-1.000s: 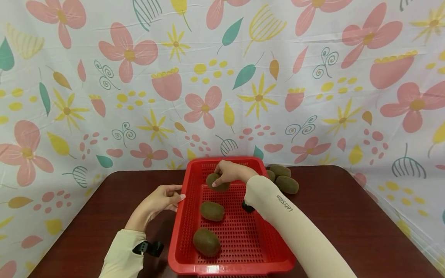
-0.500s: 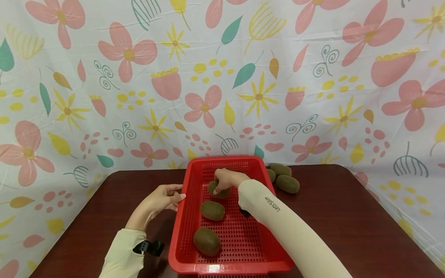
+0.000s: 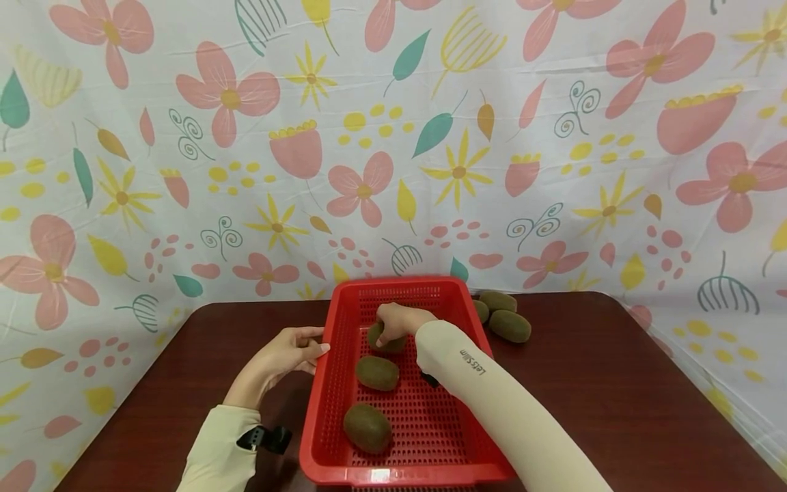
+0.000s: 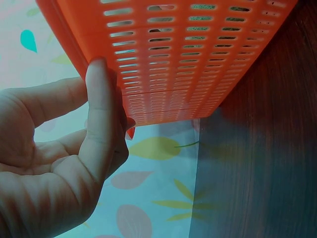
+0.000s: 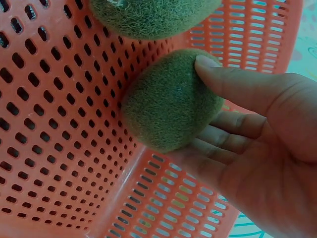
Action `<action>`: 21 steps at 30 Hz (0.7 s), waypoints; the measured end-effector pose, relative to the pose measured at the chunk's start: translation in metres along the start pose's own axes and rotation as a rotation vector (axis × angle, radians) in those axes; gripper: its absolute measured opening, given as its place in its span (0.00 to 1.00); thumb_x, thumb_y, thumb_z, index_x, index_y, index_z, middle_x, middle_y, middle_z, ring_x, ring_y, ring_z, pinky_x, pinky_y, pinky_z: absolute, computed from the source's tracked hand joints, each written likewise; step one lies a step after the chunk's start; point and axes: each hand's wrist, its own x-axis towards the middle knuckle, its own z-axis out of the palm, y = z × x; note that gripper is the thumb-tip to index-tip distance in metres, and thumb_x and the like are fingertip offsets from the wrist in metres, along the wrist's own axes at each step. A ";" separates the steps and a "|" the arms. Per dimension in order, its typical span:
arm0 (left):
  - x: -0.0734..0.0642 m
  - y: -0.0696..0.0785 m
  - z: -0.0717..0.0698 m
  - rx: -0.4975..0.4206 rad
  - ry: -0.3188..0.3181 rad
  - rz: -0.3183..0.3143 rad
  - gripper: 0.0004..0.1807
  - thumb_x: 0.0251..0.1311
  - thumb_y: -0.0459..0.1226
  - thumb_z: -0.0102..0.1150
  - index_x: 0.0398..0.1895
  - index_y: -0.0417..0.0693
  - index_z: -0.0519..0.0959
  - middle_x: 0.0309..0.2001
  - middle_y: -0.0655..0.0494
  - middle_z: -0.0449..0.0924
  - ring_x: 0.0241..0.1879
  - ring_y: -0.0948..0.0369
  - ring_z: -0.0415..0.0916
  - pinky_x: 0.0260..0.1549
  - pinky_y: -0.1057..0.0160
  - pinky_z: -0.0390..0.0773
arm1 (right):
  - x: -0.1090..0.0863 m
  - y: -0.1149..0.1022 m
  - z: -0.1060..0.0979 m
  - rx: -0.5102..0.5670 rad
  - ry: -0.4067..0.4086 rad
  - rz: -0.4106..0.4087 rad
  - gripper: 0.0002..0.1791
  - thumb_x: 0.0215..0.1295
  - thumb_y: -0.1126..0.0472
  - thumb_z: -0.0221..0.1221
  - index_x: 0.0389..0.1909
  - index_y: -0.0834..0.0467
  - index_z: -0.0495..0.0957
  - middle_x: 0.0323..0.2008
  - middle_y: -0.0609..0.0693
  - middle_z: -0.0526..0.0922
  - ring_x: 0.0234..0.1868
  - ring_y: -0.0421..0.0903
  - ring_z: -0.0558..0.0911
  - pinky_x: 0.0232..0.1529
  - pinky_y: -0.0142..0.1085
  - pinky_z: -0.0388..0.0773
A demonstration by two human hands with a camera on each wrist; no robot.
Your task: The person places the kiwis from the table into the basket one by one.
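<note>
A red plastic basket [image 3: 406,474] with slotted walls and floor stands in the middle of the table. Inside it, my right hand [image 3: 402,322] pinches a brown, fuzzy kiwi [image 5: 171,101] between thumb and fingers, low over the basket floor near the far end. A second kiwi [image 3: 378,373] lies just nearer to me, and a third kiwi [image 3: 367,428] lies toward the front left of the basket. At the basket's left side, my left hand [image 3: 292,352] holds the rim; in the left wrist view its fingers [image 4: 99,99] lie against the outer wall under the rim.
Several loose kiwis [image 3: 510,326] lie on the dark brown table [image 3: 602,383] just right of the basket's far corner. Behind the table hangs a white cloth [image 3: 393,225] printed with flowers and leaves, close to the basket's far rim.
My right hand has come lower and slightly nearer to me with the kiwi, down toward the basket floor. The left hand stays at the rim, and the other kiwis have not moved.
</note>
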 end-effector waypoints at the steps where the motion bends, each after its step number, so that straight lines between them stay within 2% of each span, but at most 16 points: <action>1: 0.000 0.001 0.000 -0.003 -0.004 0.002 0.32 0.68 0.36 0.56 0.70 0.30 0.58 0.35 0.45 0.76 0.31 0.56 0.80 0.35 0.57 0.83 | 0.000 0.000 0.000 -0.001 0.001 -0.001 0.16 0.60 0.61 0.66 0.47 0.64 0.78 0.41 0.54 0.80 0.40 0.47 0.79 0.42 0.40 0.78; 6: -0.001 0.001 0.000 -0.004 -0.028 0.024 0.33 0.68 0.36 0.55 0.70 0.28 0.56 0.36 0.44 0.77 0.31 0.56 0.80 0.35 0.57 0.83 | 0.001 0.000 0.002 -0.004 0.008 -0.003 0.16 0.63 0.61 0.64 0.48 0.64 0.78 0.41 0.54 0.80 0.40 0.47 0.79 0.40 0.39 0.78; 11: -0.001 0.001 0.001 -0.003 -0.018 0.021 0.32 0.68 0.36 0.55 0.70 0.29 0.57 0.35 0.45 0.76 0.31 0.56 0.80 0.35 0.57 0.83 | 0.001 0.000 0.003 0.001 0.019 -0.013 0.14 0.64 0.61 0.63 0.47 0.63 0.78 0.39 0.53 0.80 0.37 0.46 0.78 0.38 0.38 0.76; 15: 0.000 0.000 0.001 -0.003 -0.012 0.020 0.32 0.68 0.35 0.55 0.69 0.29 0.58 0.35 0.45 0.76 0.31 0.56 0.80 0.35 0.57 0.83 | 0.001 0.002 0.002 -0.002 0.028 -0.016 0.19 0.65 0.60 0.62 0.54 0.65 0.76 0.47 0.57 0.80 0.45 0.50 0.79 0.45 0.41 0.77; 21: 0.002 -0.004 -0.001 -0.003 -0.003 0.010 0.31 0.67 0.36 0.56 0.69 0.31 0.60 0.35 0.44 0.76 0.31 0.55 0.80 0.36 0.56 0.83 | 0.000 0.004 -0.001 -0.008 0.043 -0.019 0.20 0.65 0.62 0.61 0.55 0.66 0.76 0.49 0.57 0.81 0.45 0.48 0.79 0.47 0.40 0.77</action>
